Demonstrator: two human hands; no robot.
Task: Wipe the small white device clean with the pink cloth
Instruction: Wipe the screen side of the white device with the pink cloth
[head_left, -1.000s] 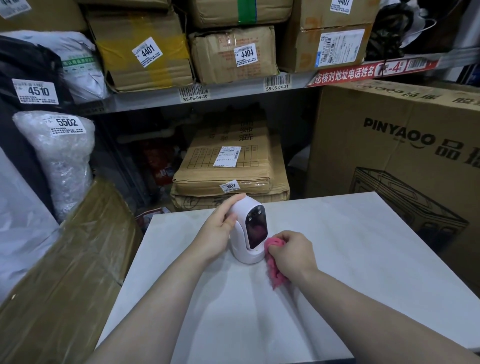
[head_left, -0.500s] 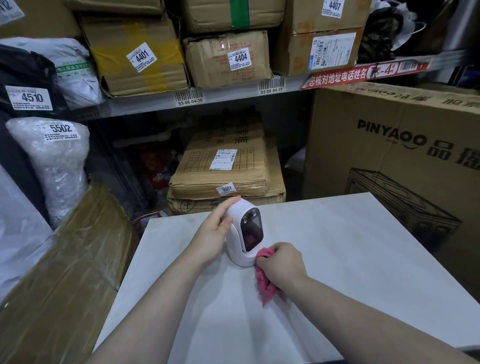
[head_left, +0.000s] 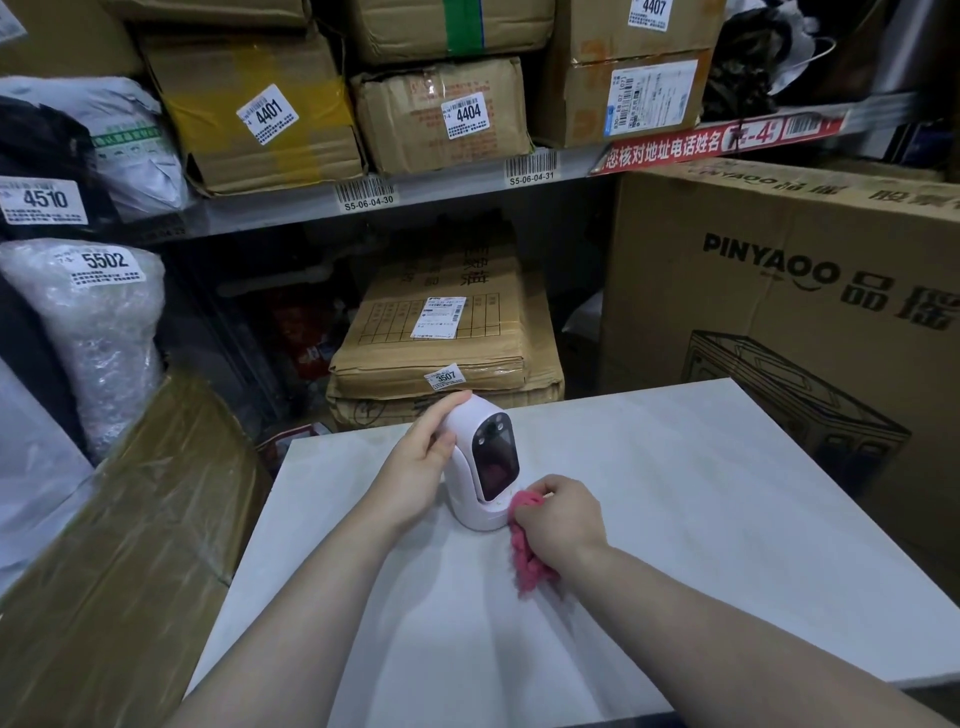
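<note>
Low in the frame's centre, your right hand (head_left: 558, 519) gripped the bunched pink cloth (head_left: 530, 564) against the foot of the small white device (head_left: 467, 512). You looked mid-wipe; next the cloth needed carrying up over the dark face. Your left hand (head_left: 421, 467) clasped its back. It stood on the bench (head_left: 701, 493), long axis near vertical, face turned toward the frame's lower right

White device (head_left: 470, 467), black glossy face; pink cloth (head_left: 527, 564); pale grey table (head_left: 675, 519); brown cardboard boxes (head_left: 441, 332).
</note>
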